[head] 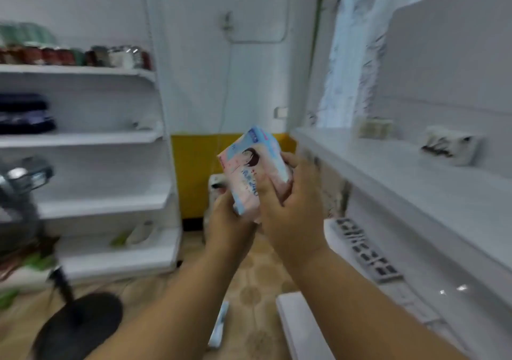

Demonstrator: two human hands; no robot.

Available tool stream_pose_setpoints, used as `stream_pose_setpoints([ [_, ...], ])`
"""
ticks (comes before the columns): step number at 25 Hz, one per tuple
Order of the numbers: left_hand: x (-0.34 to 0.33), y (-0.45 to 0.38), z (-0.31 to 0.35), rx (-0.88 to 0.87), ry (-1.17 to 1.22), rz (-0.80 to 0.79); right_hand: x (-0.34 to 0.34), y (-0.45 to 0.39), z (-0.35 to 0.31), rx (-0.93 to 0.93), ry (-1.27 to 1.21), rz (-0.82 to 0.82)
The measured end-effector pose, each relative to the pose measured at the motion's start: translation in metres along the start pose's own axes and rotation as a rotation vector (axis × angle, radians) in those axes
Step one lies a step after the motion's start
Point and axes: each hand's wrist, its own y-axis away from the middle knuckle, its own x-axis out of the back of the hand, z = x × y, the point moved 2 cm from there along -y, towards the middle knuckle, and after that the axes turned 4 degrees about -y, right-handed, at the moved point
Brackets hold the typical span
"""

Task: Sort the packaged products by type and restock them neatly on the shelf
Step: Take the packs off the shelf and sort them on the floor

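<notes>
A pink-and-blue pack (pixel 253 171) is gripped in mid-air by the left hand (pixel 230 221) and right hand (pixel 293 202), beside the white shelf (pixel 388 171). It is apparently being carried for restocking; placement beside matching packs, blurred here, is called for next.

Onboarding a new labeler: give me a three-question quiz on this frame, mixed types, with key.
1. True or false: both hands hold the pack.
2. Which shelf carries the jars? A) top left shelf B) right shelf C) floor
3. Fill in: the black stand base sits on the ____.

Key: 1. True: left hand grips it from below, right hand has its fingers curled round its side. 2. A, the left shelf; the right shelf holds small blurred packs. 3. Floor.
</notes>
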Motion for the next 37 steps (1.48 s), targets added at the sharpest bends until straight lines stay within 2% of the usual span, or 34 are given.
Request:
stream_pose_setpoints([
  [3, 0.063, 0.043, -0.071, 0.162, -0.091, 0.118, -0.042, 0.079, 0.016, -0.192, -0.079, -0.106],
  [7, 0.152, 0.133, -0.209, 0.512, -0.173, 0.171, -0.108, 0.208, 0.069, -0.483, -0.105, -0.225],
  [10, 0.211, 0.218, -0.329, 0.777, -0.230, 0.215, -0.145, 0.334, 0.130, -0.747, -0.023, -0.255],
  [13, 0.254, 0.321, -0.452, 1.069, -0.259, 0.273, -0.153, 0.475, 0.190, -0.985, 0.079, -0.245],
  [16, 0.263, 0.408, -0.561, 1.293, -0.217, 0.354, -0.136, 0.582, 0.239, -1.196, 0.145, -0.209],
  [20, 0.224, 0.472, -0.686, 1.427, -0.253, 0.348, -0.120, 0.679, 0.324, -1.323, 0.156, -0.162],
  [23, 0.196, 0.485, -0.780, 1.469, -0.280, 0.322, -0.109, 0.738, 0.397, -1.344, 0.181, -0.144],
  [26, 0.182, 0.473, -0.862, 1.362, -0.361, 0.259, -0.096, 0.783, 0.460, -1.337, 0.209, -0.106],
  [28, 0.180, 0.460, -0.899, 1.290, -0.492, 0.152, -0.093, 0.806, 0.494, -1.337, 0.235, -0.102],
  [32, 0.179, 0.442, -0.954, 1.143, -0.726, -0.033, -0.102, 0.846, 0.562, -1.371, 0.280, -0.089],
  [37, 0.163, 0.445, -0.973, 1.089, -0.805, -0.045, -0.109, 0.893, 0.610, -1.408, 0.382, -0.132],
])
